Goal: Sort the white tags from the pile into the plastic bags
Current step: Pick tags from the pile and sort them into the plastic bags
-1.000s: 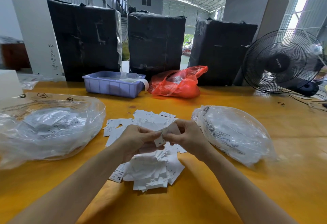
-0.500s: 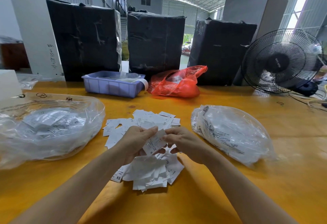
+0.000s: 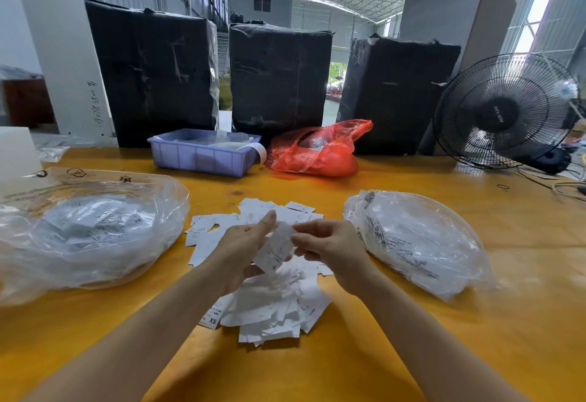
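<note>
Mid-sort: left hand [image 3: 244, 249] and right hand [image 3: 329, 251] pinch one white paper tag [image 3: 275, 247] above the sizeable remaining pile [image 3: 269, 300], between two part-filled clear plastic bags [image 3: 92, 233].

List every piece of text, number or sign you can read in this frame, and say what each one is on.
"XS": white tag at the near-left edge of the pile.
"XS": tag inside the clear plastic bag on the left.
Handwritten digits running up the white pillar: too unclear to read.
Print on the tag held in both hands: blurred.
Black print on the clear plastic bag on the right: too small.
Badge on the black fan hub: unreadable.
</note>
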Tool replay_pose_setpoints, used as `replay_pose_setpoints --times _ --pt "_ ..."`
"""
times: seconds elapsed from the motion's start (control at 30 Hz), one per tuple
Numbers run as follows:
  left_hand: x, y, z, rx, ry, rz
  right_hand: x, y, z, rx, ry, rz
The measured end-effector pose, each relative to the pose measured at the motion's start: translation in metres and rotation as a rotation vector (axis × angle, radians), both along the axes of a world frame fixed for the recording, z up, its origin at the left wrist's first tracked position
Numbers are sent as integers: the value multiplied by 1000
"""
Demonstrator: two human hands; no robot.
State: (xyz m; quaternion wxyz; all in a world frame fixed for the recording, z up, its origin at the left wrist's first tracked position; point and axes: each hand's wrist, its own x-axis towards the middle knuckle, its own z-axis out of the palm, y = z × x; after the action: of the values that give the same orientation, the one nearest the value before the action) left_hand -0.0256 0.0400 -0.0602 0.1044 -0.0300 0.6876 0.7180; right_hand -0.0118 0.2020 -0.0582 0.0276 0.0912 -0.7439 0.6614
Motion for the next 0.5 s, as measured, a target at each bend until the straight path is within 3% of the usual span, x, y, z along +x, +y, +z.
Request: replay_pose_setpoints --times 0.17,0.27,0.33,0.4,0.43,0.5 --pt "-1 -14 6 -31 -29 -131 -4 6 2 -190 -153 -113" --pt "-1 -20 10 -64 -18 -98 -5 11 9 -176 -92 -155" --pt "-6 -31 20 -115 52 3 -9 28 17 8 147 -354" --pt "-13 -52 31 -194 198 185 -13 58 26 338 414 -643" --pt "-16 -66 35 -267 294 295 -15 77 28 506 472 -769" --pt "-22 -97 40 -462 424 513 -18 114 23 790 375 -889"
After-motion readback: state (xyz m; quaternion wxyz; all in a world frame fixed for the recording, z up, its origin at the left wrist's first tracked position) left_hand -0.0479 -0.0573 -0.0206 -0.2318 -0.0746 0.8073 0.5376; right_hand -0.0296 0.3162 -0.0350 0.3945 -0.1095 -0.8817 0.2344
